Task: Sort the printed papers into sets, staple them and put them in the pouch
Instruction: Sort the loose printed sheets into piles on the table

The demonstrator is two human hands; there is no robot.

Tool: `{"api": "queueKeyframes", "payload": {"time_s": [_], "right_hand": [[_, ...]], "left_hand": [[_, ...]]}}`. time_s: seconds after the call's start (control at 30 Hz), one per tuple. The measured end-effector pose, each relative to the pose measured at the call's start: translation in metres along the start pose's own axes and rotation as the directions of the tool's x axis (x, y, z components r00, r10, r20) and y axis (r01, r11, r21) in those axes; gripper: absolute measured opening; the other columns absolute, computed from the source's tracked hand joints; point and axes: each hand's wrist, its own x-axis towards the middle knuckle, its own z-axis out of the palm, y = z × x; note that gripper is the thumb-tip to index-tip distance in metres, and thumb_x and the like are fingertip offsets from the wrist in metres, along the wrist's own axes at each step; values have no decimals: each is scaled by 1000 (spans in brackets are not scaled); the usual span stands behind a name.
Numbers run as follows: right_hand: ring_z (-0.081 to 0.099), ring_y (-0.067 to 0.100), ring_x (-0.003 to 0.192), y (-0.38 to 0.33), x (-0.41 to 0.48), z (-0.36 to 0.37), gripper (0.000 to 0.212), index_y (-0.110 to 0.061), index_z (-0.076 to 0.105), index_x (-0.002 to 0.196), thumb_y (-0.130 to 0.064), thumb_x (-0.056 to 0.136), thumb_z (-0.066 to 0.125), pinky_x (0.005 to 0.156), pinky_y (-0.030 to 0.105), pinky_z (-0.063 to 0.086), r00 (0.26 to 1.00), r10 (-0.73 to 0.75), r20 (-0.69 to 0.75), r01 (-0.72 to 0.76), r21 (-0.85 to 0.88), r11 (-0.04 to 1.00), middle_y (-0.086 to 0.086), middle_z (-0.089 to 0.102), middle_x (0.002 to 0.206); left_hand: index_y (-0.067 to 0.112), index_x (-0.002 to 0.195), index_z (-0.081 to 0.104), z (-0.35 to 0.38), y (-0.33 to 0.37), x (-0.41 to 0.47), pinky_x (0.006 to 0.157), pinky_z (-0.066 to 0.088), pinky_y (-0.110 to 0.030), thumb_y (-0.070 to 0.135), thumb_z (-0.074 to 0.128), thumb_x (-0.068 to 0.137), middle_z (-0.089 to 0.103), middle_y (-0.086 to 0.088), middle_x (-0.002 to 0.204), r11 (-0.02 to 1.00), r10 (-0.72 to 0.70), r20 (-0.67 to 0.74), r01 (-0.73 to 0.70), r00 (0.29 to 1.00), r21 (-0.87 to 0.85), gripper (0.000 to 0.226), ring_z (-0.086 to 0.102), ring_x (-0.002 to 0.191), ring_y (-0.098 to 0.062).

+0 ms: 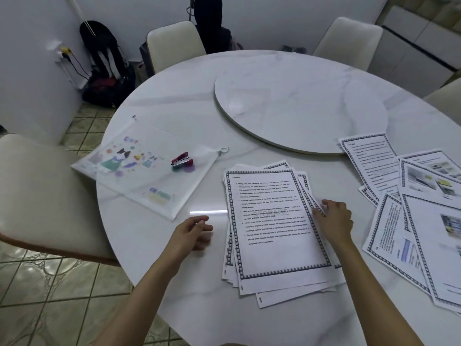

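White marble table (199, 283), left hand (193, 232) relaxed, empty, right hand (334, 218) touching edge of paper stack (274, 253)

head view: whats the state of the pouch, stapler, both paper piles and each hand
pouch: flat on the table, zip unclear
stapler: closed, lying at the pouch's corner
stack: face up, unevenly piled
loose papers: spread, overlapping, right of the stack
left hand: loosely curled, holding nothing
right hand: fingertips at the stack's right edge, grip unclear
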Motion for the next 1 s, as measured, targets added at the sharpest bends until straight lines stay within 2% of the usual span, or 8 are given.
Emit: {"api": "queueKeyframes", "payload": {"time_s": [0.2, 0.3, 0.43, 0.57, 0.67, 0.73, 0.87, 1.0], "right_hand": [[39, 36, 118, -1, -15, 3, 44, -3, 49, 127, -31, 94, 48, 95, 43, 36, 999, -12, 47, 16, -83, 996, 21, 44, 126], [37, 35, 121, -1, -26, 5, 43, -1, 48, 127, -29, 94, 49, 96, 39, 36, 993, 40, 113, -46, 49, 998, 22, 41, 128], [42, 36, 124, -1, -32, 4, 58, -1, 40, 134, -37, 91, 53, 105, 42, 36, 944, 166, 286, -224, 183, 957, 22, 38, 137], [47, 31, 120, -1, -37, 2, 60, 0, 37, 136, -35, 91, 55, 100, 39, 38, 915, 203, 348, -325, 341, 882, 17, 44, 138], [51, 29, 114, -2, -43, -2, 50, 3, 47, 129, -29, 92, 55, 91, 33, 39, 908, 176, 380, -341, 427, 837, 14, 54, 123], [55, 27, 101, -5, -48, -3, 39, 3, 56, 119, -26, 92, 55, 85, 32, 41, 907, 147, 395, -325, 435, 840, 12, 59, 108], [60, 16, 87, -8, -59, 3, 16, -12, 62, 104, -17, 94, 51, 71, 24, 45, 955, 47, 292, -209, 556, 804, 7, 66, 109], [55, 4, 79, -20, -65, 2, 15, -15, 59, 101, -11, 95, 45, 61, 10, 39, 991, -56, 119, -27, 602, 798, -2, 63, 95]], "left_hand": [[14, 128, 49, 24, 6, 18, 76, 50, -26, 24, 47, 96, 62, -5, 111, 998, -47, 30, 46, 998, 46, 34, 61, 89, -19], [13, 134, 44, 32, 4, 22, 82, 53, -32, 27, 45, 97, 62, -7, 115, 995, -80, 30, 78, 996, 63, 40, 62, 96, -21], [14, 135, 44, 45, 7, 24, 84, 54, -35, 31, 43, 97, 63, -7, 117, 988, -86, 37, 80, 996, 130, 42, 63, 101, -25], [13, 109, 58, 51, 14, 25, 90, 51, -41, 28, 45, 96, 65, -9, 111, 971, -57, 24, 50, 998, 234, 24, 61, 96, -25], [7, 117, 57, 54, 20, 24, 92, 46, -45, 22, 46, 96, 59, -21, 122, 954, -72, 4, 68, 997, 293, 28, 58, 106, -36], [-3, 119, 54, 57, 22, 22, 97, 43, -45, 17, 46, 96, 55, -24, 126, 945, -81, 6, 74, 997, 317, 32, 52, 116, -40], [5, 122, 51, 63, 17, 20, 83, 44, -30, 13, 44, 95, 57, -12, 128, 946, 0, 13, -4, 1000, 324, 29, 55, 100, -22], [8, 128, 44, 66, 25, 13, 88, 40, -24, 12, 38, 98, 53, -5, 129, 953, 165, 11, -162, 986, 256, 31, 51, 103, -15]]}}
